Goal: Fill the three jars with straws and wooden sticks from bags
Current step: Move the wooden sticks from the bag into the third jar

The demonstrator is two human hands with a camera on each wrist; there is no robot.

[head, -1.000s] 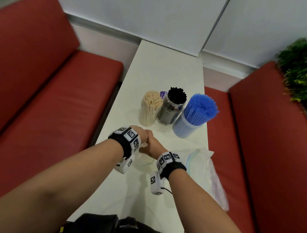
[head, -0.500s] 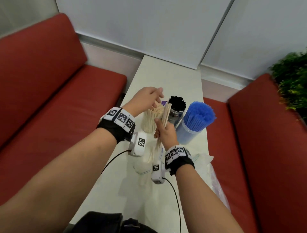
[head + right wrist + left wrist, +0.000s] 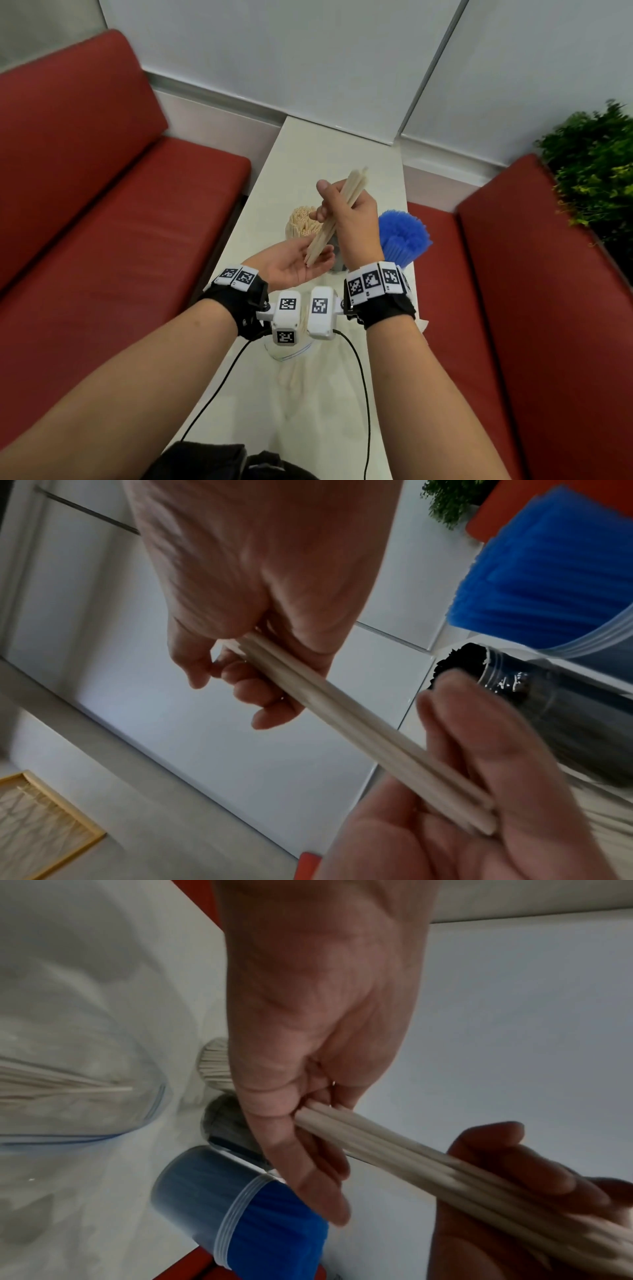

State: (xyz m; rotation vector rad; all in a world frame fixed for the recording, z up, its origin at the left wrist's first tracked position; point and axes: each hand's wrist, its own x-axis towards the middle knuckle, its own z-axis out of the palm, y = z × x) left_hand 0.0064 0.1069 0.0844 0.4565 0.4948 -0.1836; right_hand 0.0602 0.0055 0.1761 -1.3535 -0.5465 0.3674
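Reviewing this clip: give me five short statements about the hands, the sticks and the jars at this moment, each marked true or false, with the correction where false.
1. The right hand grips a bundle of wooden sticks. True.
2. The left hand is clenched in a fist round the sticks. False: it lies palm up with straight fingers, and the sticks' lower ends rest against it.
3. The blue straws lie loose on the table. False: they stand in a jar.
4. A jar of black straws stands beside the blue ones. True.
5. The stick jar is empty. False: it is packed with sticks.
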